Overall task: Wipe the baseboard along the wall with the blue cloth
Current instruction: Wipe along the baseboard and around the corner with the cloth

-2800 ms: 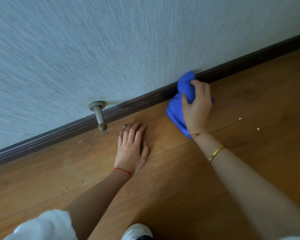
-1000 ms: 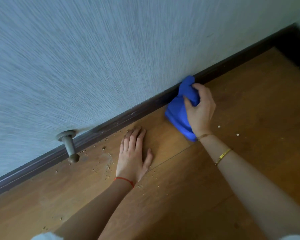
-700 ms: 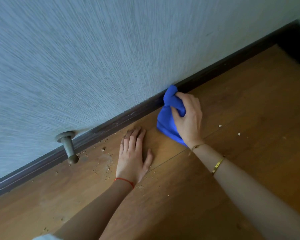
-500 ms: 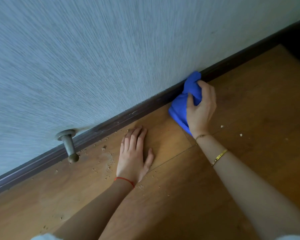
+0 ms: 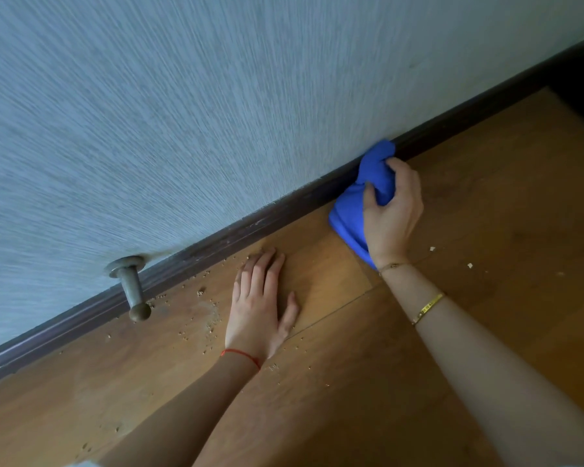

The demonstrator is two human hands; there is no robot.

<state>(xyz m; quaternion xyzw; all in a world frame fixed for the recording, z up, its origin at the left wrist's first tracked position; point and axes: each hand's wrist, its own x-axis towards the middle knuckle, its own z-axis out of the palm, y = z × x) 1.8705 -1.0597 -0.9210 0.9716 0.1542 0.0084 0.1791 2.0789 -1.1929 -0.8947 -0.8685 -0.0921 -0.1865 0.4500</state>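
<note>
A dark brown baseboard [image 5: 236, 234] runs diagonally from lower left to upper right where the grey textured wall meets the wooden floor. My right hand [image 5: 393, 214] grips a bunched blue cloth [image 5: 354, 210], whose upper end presses against the baseboard while its lower part lies on the floor. My left hand [image 5: 260, 308] rests flat on the floor, fingers pointing toward the baseboard, holding nothing. A red string circles my left wrist and a gold bracelet my right forearm.
A metal door stopper [image 5: 132, 288] sticks out from the wall just above the baseboard at left. Crumbs and bits of debris [image 5: 206, 318] lie scattered on the floor near it and around my left hand. A dark corner [image 5: 580, 79] closes the wall at upper right.
My right hand slid the cloth left along the baseboard, then back right and a little further up it. My left hand stayed planted on the floor.
</note>
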